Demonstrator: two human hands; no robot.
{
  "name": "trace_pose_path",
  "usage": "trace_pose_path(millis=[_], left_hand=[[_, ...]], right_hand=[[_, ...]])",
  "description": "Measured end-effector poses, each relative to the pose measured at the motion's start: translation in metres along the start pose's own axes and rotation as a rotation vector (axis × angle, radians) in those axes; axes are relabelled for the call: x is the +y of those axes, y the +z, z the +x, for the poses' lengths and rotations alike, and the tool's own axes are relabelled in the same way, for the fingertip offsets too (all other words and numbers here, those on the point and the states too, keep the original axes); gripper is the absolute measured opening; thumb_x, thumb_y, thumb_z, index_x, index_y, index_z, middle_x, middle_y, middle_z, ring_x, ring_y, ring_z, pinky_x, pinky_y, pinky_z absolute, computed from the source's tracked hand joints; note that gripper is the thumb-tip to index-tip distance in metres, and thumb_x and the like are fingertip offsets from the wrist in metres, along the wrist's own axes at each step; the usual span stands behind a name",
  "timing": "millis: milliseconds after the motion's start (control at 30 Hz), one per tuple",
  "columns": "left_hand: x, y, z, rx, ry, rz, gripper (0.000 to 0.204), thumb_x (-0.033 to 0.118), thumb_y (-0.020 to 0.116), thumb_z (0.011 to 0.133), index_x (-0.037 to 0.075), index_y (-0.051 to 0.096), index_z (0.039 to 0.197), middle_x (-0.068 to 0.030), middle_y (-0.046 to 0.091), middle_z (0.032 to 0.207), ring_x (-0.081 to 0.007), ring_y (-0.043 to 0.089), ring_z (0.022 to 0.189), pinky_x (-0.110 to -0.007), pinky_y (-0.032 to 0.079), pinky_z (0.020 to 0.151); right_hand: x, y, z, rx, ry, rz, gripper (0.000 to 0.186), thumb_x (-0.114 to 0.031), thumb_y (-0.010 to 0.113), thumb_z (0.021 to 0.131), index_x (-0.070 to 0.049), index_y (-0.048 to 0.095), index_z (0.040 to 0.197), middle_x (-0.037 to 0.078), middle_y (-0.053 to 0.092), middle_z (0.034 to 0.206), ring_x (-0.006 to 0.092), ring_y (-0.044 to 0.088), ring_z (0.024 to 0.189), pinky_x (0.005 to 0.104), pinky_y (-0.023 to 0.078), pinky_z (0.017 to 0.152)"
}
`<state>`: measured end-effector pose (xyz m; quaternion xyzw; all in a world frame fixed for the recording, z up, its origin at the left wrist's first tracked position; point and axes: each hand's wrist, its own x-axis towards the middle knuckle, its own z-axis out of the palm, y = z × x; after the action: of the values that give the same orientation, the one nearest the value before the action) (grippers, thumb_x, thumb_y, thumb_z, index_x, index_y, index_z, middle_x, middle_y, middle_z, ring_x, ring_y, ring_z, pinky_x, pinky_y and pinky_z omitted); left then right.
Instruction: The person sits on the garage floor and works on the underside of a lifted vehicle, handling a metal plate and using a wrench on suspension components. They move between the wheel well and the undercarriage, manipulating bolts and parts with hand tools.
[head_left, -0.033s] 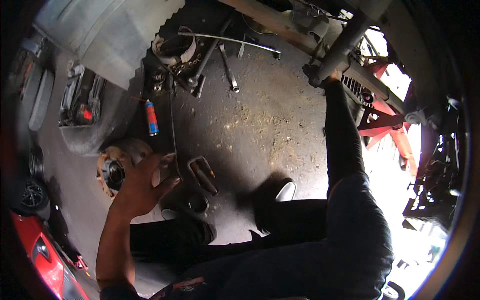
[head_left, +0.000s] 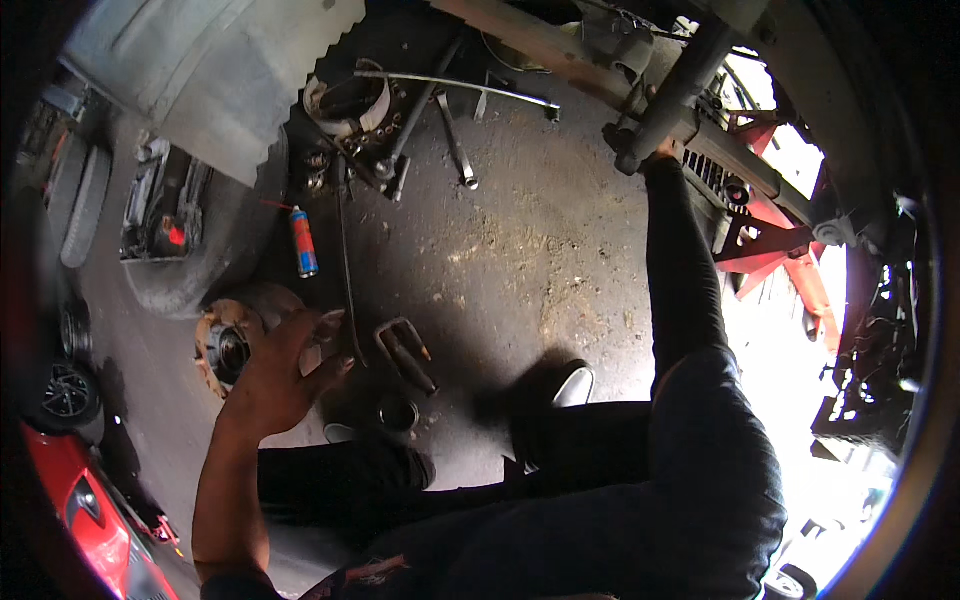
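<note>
Tube (head_left: 682, 95) looks heavy, stiff, best gripped mid-length; right hand (head_left: 667, 150) half-hidden beside it, grip unclear, left hand (head_left: 277, 378) spread

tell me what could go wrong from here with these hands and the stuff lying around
Pinching: the right hand is at the dark metal tube, its fingers partly hidden, so a shift of the tube might trap them.
Scrapes: the left hand is spread close to the rusty hub, whose rough rim could catch skin.
Tripping: a U-shaped metal piece lies on the floor near the person's feet, and a step might land on it.
</note>
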<state>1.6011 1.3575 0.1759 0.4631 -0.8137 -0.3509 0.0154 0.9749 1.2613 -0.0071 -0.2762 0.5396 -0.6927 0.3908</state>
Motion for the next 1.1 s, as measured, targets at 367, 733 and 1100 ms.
trace_pose_path(millis=[367, 733, 1100], left_hand=[[0.018, 0.020, 0.024, 0.073, -0.108, 0.105, 0.055, 0.020, 0.074, 0.092, 0.004, 0.051, 0.140, -0.0227, 0.058, 0.131, -0.0389, 0.061, 0.120, -0.048, 0.050, 0.099], [-0.021, 0.024, 0.034, 0.092, -0.012, 0.265, 0.055, 0.032, 0.069, 0.096, 0.006, 0.050, 0.140, -0.0211, 0.065, 0.123, -0.0376, 0.064, 0.117, -0.045, 0.051, 0.098], [-0.030, -0.004, 0.022, 0.257, 0.026, 0.237, 0.041, 0.025, 0.069, 0.096, 0.004, 0.059, 0.130, -0.0168, 0.068, 0.123, -0.0338, 0.067, 0.114, -0.040, 0.052, 0.099]], right_hand=[[-0.013, 0.017, 0.032, 0.063, -0.295, -0.416, 0.055, -0.047, 0.055, 0.101, -0.003, 0.053, 0.135, 0.018, 0.060, 0.122, 0.0319, 0.060, 0.106, 0.0449, 0.052, 0.086], [0.045, -0.044, 0.024, -0.467, -0.576, -0.785, 0.059, -0.045, 0.056, 0.101, -0.007, 0.045, 0.145, 0.020, 0.053, 0.141, 0.0303, 0.056, 0.126, 0.0467, 0.049, 0.102], [0.215, 0.104, -0.172, -1.729, 0.384, -1.215, 0.035, -0.050, 0.066, 0.096, -0.026, 0.072, 0.121, 0.004, 0.070, 0.082, 0.0160, 0.064, 0.068, 0.0410, 0.056, 0.080]])
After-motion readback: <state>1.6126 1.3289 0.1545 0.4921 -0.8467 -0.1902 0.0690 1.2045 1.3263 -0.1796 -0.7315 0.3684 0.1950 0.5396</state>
